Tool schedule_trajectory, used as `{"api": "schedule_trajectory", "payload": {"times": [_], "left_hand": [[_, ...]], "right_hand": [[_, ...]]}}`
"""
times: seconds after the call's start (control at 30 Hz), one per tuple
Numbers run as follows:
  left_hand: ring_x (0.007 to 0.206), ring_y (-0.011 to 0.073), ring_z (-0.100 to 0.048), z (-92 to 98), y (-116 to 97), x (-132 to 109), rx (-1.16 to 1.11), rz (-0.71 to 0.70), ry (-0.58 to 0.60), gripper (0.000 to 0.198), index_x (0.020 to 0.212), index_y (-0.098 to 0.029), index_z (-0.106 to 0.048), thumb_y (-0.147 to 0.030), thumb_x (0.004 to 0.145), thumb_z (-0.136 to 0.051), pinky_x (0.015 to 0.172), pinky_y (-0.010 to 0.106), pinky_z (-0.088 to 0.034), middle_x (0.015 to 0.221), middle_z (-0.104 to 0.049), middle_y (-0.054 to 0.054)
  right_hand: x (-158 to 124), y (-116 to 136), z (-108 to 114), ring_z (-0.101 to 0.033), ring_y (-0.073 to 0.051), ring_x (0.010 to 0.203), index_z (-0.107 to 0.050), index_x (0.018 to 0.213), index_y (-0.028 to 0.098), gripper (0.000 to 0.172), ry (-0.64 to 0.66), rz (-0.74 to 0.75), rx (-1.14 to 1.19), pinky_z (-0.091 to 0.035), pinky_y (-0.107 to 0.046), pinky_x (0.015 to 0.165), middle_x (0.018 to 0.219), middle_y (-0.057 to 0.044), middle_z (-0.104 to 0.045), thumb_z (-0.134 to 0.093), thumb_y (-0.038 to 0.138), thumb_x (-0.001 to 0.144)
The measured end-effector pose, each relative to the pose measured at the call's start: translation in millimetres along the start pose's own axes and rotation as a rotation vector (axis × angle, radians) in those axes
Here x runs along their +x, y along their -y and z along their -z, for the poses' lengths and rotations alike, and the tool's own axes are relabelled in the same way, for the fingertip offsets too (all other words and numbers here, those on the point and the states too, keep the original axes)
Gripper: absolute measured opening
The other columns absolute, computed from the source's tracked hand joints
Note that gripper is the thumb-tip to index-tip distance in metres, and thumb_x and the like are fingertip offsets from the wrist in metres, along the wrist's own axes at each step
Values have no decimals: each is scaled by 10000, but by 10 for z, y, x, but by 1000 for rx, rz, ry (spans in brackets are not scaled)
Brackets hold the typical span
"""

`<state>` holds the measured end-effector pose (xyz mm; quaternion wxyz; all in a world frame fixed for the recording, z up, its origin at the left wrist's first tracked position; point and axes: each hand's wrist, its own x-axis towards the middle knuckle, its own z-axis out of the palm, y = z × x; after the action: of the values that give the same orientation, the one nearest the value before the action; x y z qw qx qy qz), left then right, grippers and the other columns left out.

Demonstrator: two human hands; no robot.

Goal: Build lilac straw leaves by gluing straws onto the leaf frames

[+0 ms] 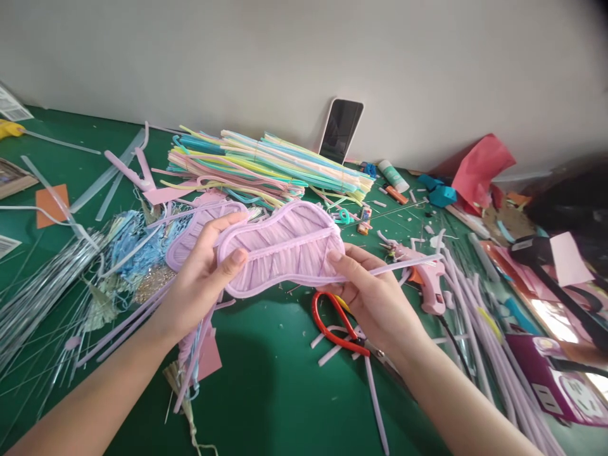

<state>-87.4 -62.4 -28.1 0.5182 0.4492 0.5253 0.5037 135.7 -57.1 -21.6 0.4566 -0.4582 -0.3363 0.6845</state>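
Observation:
A lilac panel made of pipe cleaners (pixel 280 253), shaped like a shoe sole with a raised rim and a middle rib, is held up over the table. My left hand (pixel 202 278) grips its left end, thumb on top. The right end sits between the thumb and fingers of my right hand (pixel 365 285). One loose pipe cleaner tail (pixel 408 263) sticks out to the right past that hand. Behind my left hand lies a second lilac panel (pixel 183 244), partly hidden. Red-handled pliers (pixel 316 316) lie below my right hand, their jaws partly covered.
Bundled pastel pipe cleaners (pixel 266 161) lie at the back, near a phone (pixel 341 130) leaning on the wall. To the right are a pink glue gun (pixel 430 282), lilac stems (pixel 479 323) and a purple power strip (pixel 546 380). Silver wires (pixel 45 297) and blue tassels (pixel 137 244) lie left.

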Motion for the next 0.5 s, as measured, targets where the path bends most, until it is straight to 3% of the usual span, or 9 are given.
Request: {"api": "schedule_trajectory", "payload": {"times": [0.1, 0.23, 0.37, 0.5], "left_hand": [[1105, 259, -597, -79, 28, -27, -89, 74, 83, 669, 1319, -352, -543, -348, 708, -817, 835, 315, -560, 1257, -610, 16], [948, 234, -670, -226, 45, -64, -264, 247, -5, 768, 1283, -317, -507, -216, 615, -873, 738, 369, -624, 1225, -613, 42], [900, 203, -687, -237, 73, -63, -245, 236, -68, 741, 1241, -305, -548, -203, 590, -886, 768, 346, -625, 1233, -610, 35], [909, 236, -703, -169, 91, -59, -142, 213, -65, 777, 1281, -366, -539, -224, 598, -881, 778, 380, -622, 1230, -633, 29]], "right_hand": [[28, -46, -33, -631, -105, 771, -700, 894, 198, 247, -27, -14, -7, -561, -209, 686, 898, -6, -677, -779, 379, 745], [14, -92, -38, -622, -120, 776, -686, 948, 192, 330, -54, 8, -100, -549, -220, 656, 928, -25, -668, -773, 431, 737], [-132, -97, 55, -517, -66, 578, -636, 1074, 254, 415, -170, 83, -220, -448, -182, 476, 812, 40, -604, -784, 426, 727], [-325, -36, 117, -483, -75, 485, -685, 959, 259, 263, -208, 200, -362, -424, -190, 405, 666, 38, -611, -779, 383, 747]]}}
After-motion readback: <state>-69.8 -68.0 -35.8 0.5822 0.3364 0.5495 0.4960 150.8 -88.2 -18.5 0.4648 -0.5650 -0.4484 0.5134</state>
